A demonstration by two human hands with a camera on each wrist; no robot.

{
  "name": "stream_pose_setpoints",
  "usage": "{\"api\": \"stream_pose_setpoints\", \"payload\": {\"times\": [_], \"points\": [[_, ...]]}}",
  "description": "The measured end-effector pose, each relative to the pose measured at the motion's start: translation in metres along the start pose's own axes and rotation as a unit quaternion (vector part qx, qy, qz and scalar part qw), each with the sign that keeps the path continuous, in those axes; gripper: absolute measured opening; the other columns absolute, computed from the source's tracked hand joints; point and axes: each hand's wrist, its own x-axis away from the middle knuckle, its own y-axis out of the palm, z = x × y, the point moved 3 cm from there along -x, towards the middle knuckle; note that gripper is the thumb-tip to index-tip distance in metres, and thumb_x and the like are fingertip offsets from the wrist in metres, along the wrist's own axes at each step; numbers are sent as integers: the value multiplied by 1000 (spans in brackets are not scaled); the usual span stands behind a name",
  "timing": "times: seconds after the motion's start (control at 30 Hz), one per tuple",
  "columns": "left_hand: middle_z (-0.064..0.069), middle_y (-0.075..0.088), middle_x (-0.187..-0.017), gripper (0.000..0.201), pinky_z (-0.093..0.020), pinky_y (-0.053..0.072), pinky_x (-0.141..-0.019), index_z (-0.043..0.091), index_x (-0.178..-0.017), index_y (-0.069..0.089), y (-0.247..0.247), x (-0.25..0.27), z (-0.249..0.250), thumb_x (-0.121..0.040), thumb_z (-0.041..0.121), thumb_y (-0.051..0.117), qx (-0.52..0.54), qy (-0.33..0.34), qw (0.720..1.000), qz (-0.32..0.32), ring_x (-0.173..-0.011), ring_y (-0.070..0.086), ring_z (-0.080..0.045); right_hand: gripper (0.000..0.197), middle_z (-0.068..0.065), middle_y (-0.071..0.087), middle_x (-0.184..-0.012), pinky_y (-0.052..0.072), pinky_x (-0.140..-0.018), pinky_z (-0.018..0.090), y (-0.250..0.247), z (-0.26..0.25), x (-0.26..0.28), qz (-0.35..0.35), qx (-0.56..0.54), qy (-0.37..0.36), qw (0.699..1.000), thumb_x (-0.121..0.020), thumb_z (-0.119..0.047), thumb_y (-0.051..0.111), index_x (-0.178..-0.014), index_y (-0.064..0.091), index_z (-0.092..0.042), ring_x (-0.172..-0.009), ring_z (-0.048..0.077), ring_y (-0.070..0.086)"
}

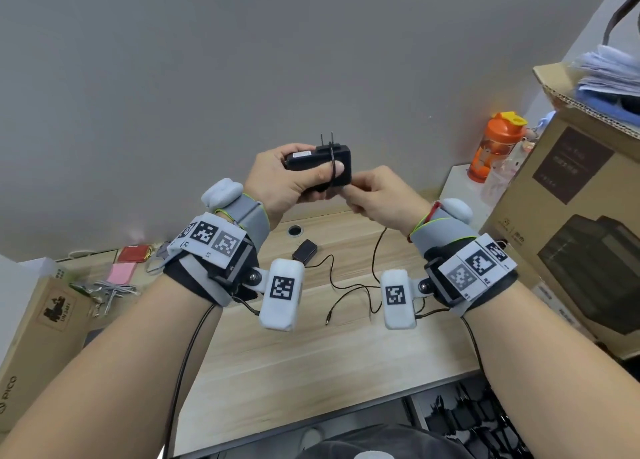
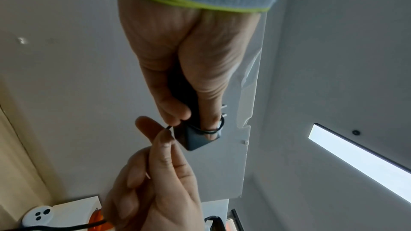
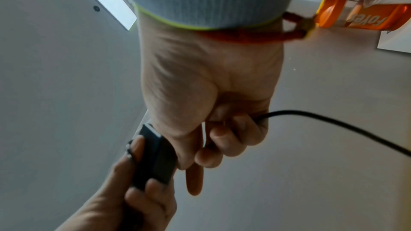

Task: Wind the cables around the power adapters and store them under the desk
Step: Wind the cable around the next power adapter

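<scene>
Power adapter (image 1: 320, 163) gripped by left hand (image 1: 277, 178); right hand (image 1: 377, 195) pinches cable (image 1: 375, 250).

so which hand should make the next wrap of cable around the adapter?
Right. The right hand already pinches the cable just below the adapter, while the left hand grips the adapter body, thumb over the first wraps.

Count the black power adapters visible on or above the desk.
2. One black rectangular power adapter is held up in the left hand; a second black adapter lies on the wooden desk. Dark items under the desk may be more.
</scene>
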Motion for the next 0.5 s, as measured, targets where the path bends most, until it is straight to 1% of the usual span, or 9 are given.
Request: {"api": "stream_pose_setpoints", "payload": {"times": [0.1, 0.17, 0.23, 0.3, 0.33, 0.37, 0.4, 0.43, 0.5], "points": [[-11, 67, -84, 28, -19, 51, -51, 8, -96, 66, -7, -8, -2, -74, 9, 83, 16, 0, 999, 41, -49, 62, -16, 26, 0, 34, -59, 30, -54, 25, 7, -6, 3, -35, 25, -13, 999, -101, -29, 53, -99, 76, -17, -53, 12, 33], [-12, 67, -86, 30, -20, 52, -51, 7, -96, 66, -12, -13, -6, -73, 9, 85, 1, -5, 999, 53, -48, 61, -17, 26, -2, 26, -58, 23, -52, 25, 3, -11, 4, -32, 49, -16, 998, -99, -33, 56, -97, 78, -19, -52, 11, 25], [-13, 68, -86, 31, -21, 53, -50, 7, -94, 66, -15, -16, -11, -71, 8, 86, -34, -4, 998, 56, -48, 62, -17, 26, -6, 24, -55, 19, -50, 23, -2, -17, 4, -22, 46, -22, 998, -97, -33, 59, -90, 78, -18, -50, 9, 22], [-14, 68, -85, 29, -22, 54, -49, 8, -90, 66, -16, -17, -15, -69, 6, 87, -76, 1, 996, 48, -51, 65, -16, 23, -3, 32, -51, 21, -51, 24, -9, -22, 4, -12, 36, -37, 999, -95, -31, 64, -84, 78, -17, -51, 8, 26], [-13, 69, -84, 28, -23, 54, -50, 8, -88, 66, -16, -18, -17, -69, 6, 87, -100, 4, 994, 39, -53, 66, -15, 22, 5, 42, -51, 26, -53, 25, -12, -25, 4, -8, 33, -49, 998, -93, -30, 66, -82, 78, -16, -53, 9, 32], [-12, 69, -82, 28, -24, 56, -51, 8, -88, 67, -15, -18, -19, -69, 5, 87, -125, 7, 992, 26, -55, 66, -15, 20, 12, 54, -58, 31, -57, 27, -15, -25, 2, -1, 33, -58, 998, -92, -30, 67, -81, 78, -17, -57, 9, 39], [-11, 69, -80, 29, -26, 57, -53, 8, -88, 67, -14, -17, -21, -68, 5, 87, -145, 8, 989, 13, -58, 66, -16, 18, 13, 63, -65, 38, -63, 28, -18, -26, 0, 11, 30, -63, 998, -91, -29, 68, -79, 77, -18, -62, 8, 46], [-10, 68, -78, 29, -29, 59, -55, 8, -88, 68, -12, -16, -22, -68, 5, 88, -159, 7, 987, 0, -61, 66, -19, 16, 7, 68, -70, 43, -69, 27, -23, -26, -2, 26, 22, -64, 997, -90, -27, 68, -79, 76, -19, -67, 5, 52], [-8, 68, -75, 28, -35, 62, -61, 10, -87, 69, -8, -14, -23, -67, 4, 88, -170, 2, 985, -28, -64, 65, -21, 15, -4, 71, -75, 47, -76, 18, -34, -26, -5, 60, 9, -66, 996, -92, -23, 68, -81, 75, -15, -70, -2, 58]]}}
